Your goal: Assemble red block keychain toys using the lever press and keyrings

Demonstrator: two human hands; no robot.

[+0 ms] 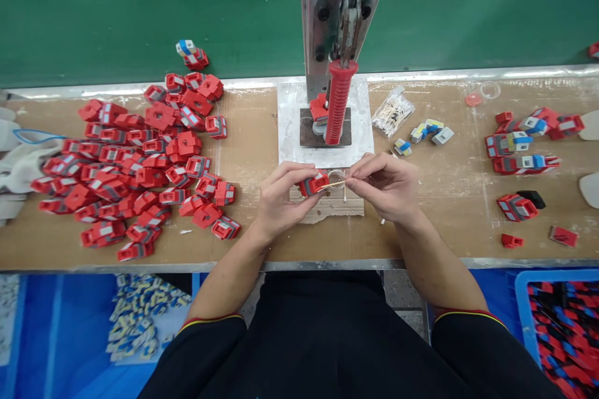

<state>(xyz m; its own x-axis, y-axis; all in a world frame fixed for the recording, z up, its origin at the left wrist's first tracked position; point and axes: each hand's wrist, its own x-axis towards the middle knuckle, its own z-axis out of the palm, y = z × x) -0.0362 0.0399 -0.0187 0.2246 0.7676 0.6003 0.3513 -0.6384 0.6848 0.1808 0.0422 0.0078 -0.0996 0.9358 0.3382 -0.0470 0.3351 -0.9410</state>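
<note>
Hands meet over the workbench (262,243), just in front of the press (337,43). Left hand (281,199) pinches a small red block (313,183) with a grey-white face, held above a scrap of cardboard (330,206). Right hand (386,186) grips a thin pale stick (333,185), its tip touching the block. Pile of like red blocks (140,168) lies well to the left.

Press (337,43) blocks straight ahead — red parts pile (140,162) crowds left; bare bench (458,199) right.
</note>
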